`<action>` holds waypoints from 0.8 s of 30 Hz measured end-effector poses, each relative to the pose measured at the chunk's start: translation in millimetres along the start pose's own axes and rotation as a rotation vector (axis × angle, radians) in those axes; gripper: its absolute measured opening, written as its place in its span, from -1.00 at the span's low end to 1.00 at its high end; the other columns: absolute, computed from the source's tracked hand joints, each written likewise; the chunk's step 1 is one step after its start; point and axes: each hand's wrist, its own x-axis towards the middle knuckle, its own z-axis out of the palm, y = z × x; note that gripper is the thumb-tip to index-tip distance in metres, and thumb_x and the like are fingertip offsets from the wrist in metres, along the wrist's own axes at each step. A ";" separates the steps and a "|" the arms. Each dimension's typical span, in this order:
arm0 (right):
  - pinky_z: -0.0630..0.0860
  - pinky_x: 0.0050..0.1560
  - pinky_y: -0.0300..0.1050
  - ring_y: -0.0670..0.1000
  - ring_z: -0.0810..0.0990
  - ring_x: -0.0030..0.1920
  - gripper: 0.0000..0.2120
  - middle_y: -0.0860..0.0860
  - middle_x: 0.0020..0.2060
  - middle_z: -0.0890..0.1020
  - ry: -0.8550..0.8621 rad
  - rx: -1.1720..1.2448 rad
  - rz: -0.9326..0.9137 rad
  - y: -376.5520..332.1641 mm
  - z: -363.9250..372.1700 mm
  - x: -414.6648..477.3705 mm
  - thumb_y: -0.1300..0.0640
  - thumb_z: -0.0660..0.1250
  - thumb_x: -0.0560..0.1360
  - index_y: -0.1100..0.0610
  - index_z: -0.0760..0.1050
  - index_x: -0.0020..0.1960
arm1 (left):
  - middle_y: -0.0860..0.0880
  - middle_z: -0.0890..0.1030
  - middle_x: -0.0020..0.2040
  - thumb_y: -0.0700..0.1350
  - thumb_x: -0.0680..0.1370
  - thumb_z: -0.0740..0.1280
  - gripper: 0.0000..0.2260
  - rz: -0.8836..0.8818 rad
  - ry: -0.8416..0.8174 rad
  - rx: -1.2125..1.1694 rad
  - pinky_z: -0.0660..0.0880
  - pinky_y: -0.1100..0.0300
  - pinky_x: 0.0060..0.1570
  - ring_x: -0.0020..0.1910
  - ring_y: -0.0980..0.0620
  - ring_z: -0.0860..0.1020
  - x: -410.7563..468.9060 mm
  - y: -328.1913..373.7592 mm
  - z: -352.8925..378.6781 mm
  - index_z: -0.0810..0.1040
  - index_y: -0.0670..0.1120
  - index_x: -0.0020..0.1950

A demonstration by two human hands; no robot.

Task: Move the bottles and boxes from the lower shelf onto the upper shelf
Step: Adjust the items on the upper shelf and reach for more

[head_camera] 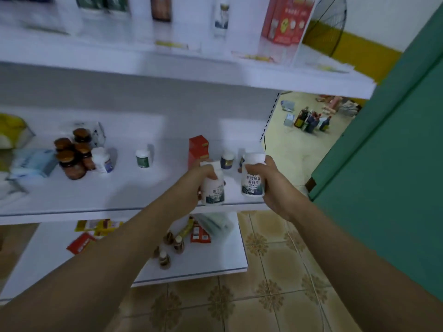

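Both forearms reach forward, and each hand holds a bottle. The left hand (203,179) wraps around a white bottle (214,191) from the left side. The right hand (273,188) grips a second white bottle (253,180) from the right. Both bottles are upright, side by side and slightly apart, over the right end of the middle shelf (143,188), just behind its front edge. The right-hand bottle's label carries Chinese characters above a dark mountain picture, and the lower line reads 蛋白片. The same three characters show on the other label.

Below the arms, the bottom shelf (215,259) holds small brown bottles (165,258), a red packet (80,243) and yellow packets (96,225); their print is too blurred to read.

On the middle shelf, red boxes (198,149) and a small dark-labelled bottle (227,159) stand just behind the hands. Bare white board runs left from the boxes to a green-labelled bottle (143,158). Further left is a cluster of brown jars (72,159).

The top shelf (119,58) carries a red box (285,20) near its right end, a white bottle (221,17) and a dark bottle (161,8), with bare gaps between them. A green wall (395,164) stands close on the right.
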 end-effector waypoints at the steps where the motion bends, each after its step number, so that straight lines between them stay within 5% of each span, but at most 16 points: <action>1: 0.47 0.17 0.04 0.07 0.57 0.06 -0.76 0.06 0.02 0.56 -0.006 0.041 -0.010 -10.6 11.5 -15.8 0.14 0.27 0.50 0.01 0.37 0.15 | -0.14 0.56 -0.16 -0.20 0.23 0.23 -0.66 0.003 -0.018 -0.021 0.47 0.11 -0.12 -0.18 -0.10 0.56 -20.4 10.3 -2.7 0.40 -0.04 -0.01; 5: 0.53 -0.04 0.02 0.11 0.60 -0.10 -0.84 0.14 -0.07 0.57 -0.089 0.218 -0.053 -56.3 49.8 -62.4 0.11 0.18 0.58 0.14 0.34 0.13 | -0.20 0.56 -0.14 -0.07 0.33 0.32 -0.68 0.058 -0.126 0.041 0.51 0.11 -0.20 -0.25 -0.11 0.58 -84.9 56.5 -11.1 0.40 -0.10 0.04; 9: 0.54 0.03 0.09 0.03 0.67 -0.15 -0.49 0.00 -0.18 0.67 -0.153 0.127 -0.129 -104.8 77.7 -92.5 -0.19 0.22 0.51 0.14 0.34 0.30 | -0.40 0.55 0.00 0.06 0.43 0.41 -0.56 0.217 -0.167 0.128 0.53 -0.15 0.04 -0.06 -0.28 0.58 -134.0 110.3 -13.8 0.40 -0.19 0.14; 12: 0.50 0.18 0.16 0.05 0.61 0.02 -0.07 0.04 0.13 0.59 -0.162 0.058 -0.163 -140.8 95.5 -106.8 -0.35 0.38 0.28 0.00 0.15 0.50 | -0.20 0.55 -0.23 0.03 0.48 0.37 -0.73 0.306 -0.178 0.117 0.54 0.03 -0.12 -0.27 -0.13 0.57 -166.7 145.6 -7.4 0.40 -0.13 -0.02; 16: 0.61 -0.13 0.00 0.06 0.68 -0.13 -0.35 0.13 0.01 0.64 -0.180 0.091 -0.249 -188.9 111.4 -130.3 -0.21 0.25 0.49 0.09 0.24 0.45 | -0.11 0.58 -0.34 -0.02 0.54 0.30 -0.85 0.395 -0.140 0.133 0.53 0.05 -0.13 -0.37 -0.05 0.55 -199.8 182.9 3.5 0.38 -0.07 -0.06; 18: 0.60 -0.11 -0.01 0.06 0.67 -0.13 -0.44 0.15 0.00 0.63 -0.190 0.059 -0.303 -206.0 114.6 -140.1 -0.21 0.22 0.51 0.09 0.32 0.40 | -0.10 0.58 -0.40 -0.02 0.55 0.29 -0.86 0.418 -0.117 0.127 0.53 -0.01 -0.05 -0.39 -0.04 0.56 -210.3 197.4 5.9 0.39 -0.05 -0.08; 24: 0.60 -0.06 0.00 0.04 0.65 -0.15 -0.47 0.12 -0.05 0.64 -0.216 0.042 -0.352 -222.0 119.1 -159.1 -0.20 0.17 0.54 0.10 0.35 0.38 | -0.15 0.54 -0.35 -0.03 0.56 0.29 -0.85 0.483 -0.150 0.147 0.53 0.09 -0.21 -0.38 -0.06 0.53 -227.6 212.3 8.0 0.35 -0.03 -0.12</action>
